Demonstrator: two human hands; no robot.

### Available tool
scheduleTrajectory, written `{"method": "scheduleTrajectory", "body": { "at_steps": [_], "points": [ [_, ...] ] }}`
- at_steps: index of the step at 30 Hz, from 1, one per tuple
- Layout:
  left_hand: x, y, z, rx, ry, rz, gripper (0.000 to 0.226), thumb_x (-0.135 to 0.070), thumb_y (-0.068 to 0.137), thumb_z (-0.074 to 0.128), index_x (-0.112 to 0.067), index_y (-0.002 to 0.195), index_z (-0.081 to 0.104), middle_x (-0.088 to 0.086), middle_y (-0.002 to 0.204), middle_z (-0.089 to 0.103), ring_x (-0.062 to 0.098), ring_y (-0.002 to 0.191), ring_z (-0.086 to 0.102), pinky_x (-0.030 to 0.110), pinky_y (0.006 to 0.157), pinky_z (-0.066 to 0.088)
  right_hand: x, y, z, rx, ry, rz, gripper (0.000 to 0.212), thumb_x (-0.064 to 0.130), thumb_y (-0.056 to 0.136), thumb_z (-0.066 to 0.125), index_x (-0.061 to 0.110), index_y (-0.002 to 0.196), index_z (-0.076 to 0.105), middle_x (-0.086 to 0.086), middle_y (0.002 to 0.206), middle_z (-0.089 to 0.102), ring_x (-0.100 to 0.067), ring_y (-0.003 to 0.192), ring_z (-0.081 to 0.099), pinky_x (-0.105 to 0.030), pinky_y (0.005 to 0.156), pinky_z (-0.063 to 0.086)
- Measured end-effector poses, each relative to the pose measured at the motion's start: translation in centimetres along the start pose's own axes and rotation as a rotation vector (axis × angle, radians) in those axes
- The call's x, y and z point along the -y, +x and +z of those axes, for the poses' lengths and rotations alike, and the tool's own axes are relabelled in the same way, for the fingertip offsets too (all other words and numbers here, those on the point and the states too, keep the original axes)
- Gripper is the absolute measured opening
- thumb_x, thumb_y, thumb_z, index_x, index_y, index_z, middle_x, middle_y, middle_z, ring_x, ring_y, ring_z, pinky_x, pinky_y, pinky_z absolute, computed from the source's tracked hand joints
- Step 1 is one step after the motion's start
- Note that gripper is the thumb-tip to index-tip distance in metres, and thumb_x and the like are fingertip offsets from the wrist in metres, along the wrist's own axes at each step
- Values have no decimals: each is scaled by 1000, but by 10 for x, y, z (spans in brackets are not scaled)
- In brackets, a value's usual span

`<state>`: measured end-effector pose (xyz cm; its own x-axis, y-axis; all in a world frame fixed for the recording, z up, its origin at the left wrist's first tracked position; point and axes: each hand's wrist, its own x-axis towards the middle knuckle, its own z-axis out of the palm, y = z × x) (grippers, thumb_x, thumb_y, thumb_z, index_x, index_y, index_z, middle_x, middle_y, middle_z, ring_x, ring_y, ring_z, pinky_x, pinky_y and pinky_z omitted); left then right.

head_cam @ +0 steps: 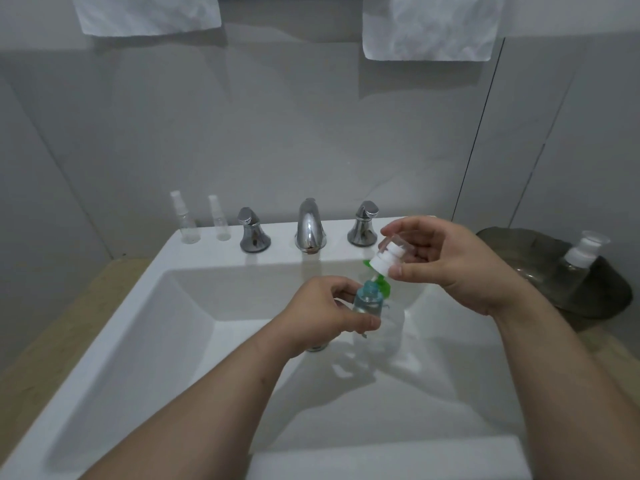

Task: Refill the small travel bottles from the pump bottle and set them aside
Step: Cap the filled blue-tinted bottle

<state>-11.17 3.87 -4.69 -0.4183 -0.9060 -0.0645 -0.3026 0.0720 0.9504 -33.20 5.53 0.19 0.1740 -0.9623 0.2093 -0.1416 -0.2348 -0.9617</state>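
Over the sink basin my left hand [325, 311] grips a small clear bottle [367, 301] with a bluish open neck and a green label. My right hand [450, 261] pinches a white pump top [388, 258] with a clear cap, tilted just above the bottle's neck, its tube still in the mouth. Two empty clear spray travel bottles [187, 220] [220, 220] stand upright on the sink's back ledge at the left. A further clear bottle with a white pump [578, 265] rests in a dark bowl at the right.
The white sink [114, 327] has a chrome spout [309, 226] and two chrome handles [251, 232] [363, 225] on its back ledge. A dark glass bowl [609, 296] sits on the counter to the right. Two white towels [149, 12] [429, 26] hang above on the wall.
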Motion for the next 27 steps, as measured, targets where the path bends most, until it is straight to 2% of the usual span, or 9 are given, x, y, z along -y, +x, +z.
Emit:
{"method": "scheduleTrajectory", "body": {
  "at_steps": [3,8,11,14,18,21,23,25,27],
  "points": [
    [1,1,-1,6,-1,9,33,-6,73,91,-12,101,76,5,91,78,16,69,72,32,76,56,-2,0,3,49,-22,-26,50,-12,76,81,14,119,71,-13,116,74,-30,102,65,-38,99,56],
    [2,1,-1,14,0,19,31,-8,73,91,-14,100,76,3,87,78,17,70,72,34,80,58,-4,0,7,98,-139,-45,51,-9,80,81,22,120,74,0,101,69,-16,78,49,-28,80,52],
    [2,2,-2,15,3,26,29,-9,74,90,-14,98,76,1,85,77,16,70,72,30,76,56,-4,0,12,99,-275,-76,50,-3,82,83,29,119,74,3,105,71,-19,76,54,-33,79,55],
    [2,1,-2,6,24,40,27,-9,75,89,-13,99,77,1,83,77,15,67,70,28,72,54,-3,1,16,113,-444,-90,48,3,84,83,37,118,73,9,112,73,-23,92,66,-38,87,58],
    [4,2,-2,-27,61,47,29,-14,73,91,-17,99,79,-2,77,75,13,65,68,31,71,54,-4,1,20,80,-439,-45,45,7,82,86,35,114,72,7,105,75,-22,92,69,-33,84,59],
    [6,4,-2,-58,77,47,33,-19,68,94,-21,98,80,-9,70,72,10,64,63,31,68,53,-3,1,22,-29,-518,23,36,32,73,93,31,98,67,4,85,70,-7,67,60,-29,64,52],
    [6,4,-2,-65,79,52,34,-18,69,94,-21,100,80,-17,60,65,4,56,55,23,63,45,-3,2,24,-93,-685,52,48,60,69,86,25,83,56,5,71,63,-3,57,51,-28,56,42],
    [6,4,-1,-62,77,55,33,-18,70,93,-20,100,80,-18,57,61,3,53,50,20,61,42,-4,2,29,-112,-835,93,70,89,64,57,20,73,48,5,63,57,-6,55,49,-30,54,37],
    [6,5,-2,-62,58,56,32,-20,70,94,-21,99,80,-15,62,66,7,57,56,24,66,46,-3,1,31,-147,-875,75,83,102,63,29,22,70,49,6,65,57,-10,61,53,-34,58,39]
  ]
}}
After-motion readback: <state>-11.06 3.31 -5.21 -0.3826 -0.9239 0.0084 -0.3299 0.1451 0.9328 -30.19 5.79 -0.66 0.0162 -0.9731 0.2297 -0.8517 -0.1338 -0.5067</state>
